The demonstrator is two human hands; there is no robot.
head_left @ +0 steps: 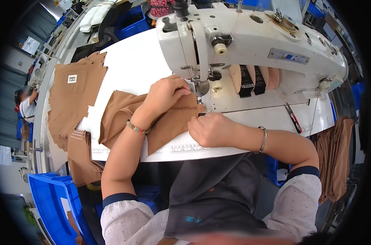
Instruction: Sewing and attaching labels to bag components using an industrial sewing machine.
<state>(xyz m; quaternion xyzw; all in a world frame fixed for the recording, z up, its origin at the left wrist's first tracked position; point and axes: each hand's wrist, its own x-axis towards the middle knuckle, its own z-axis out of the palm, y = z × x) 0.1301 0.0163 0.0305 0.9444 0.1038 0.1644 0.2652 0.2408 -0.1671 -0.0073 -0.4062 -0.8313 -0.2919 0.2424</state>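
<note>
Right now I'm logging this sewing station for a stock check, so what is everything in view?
Sewing machine: one, white, on the table's far side.
Table: one, white, under the machine.
Folded fabric piece: one, tan, at the needle under both hands.
Stacked fabric pieces: one pile, tan, on the table's left.
Hanging fabric: one bundle, tan, off the right edge.
Bin: one, blue, lower left.
Scissors: one pair, dark, right of the needle.
Left hand: beaded bracelet, pressing the fabric.
Right hand: metal bangle, on the fabric's near edge.
</note>
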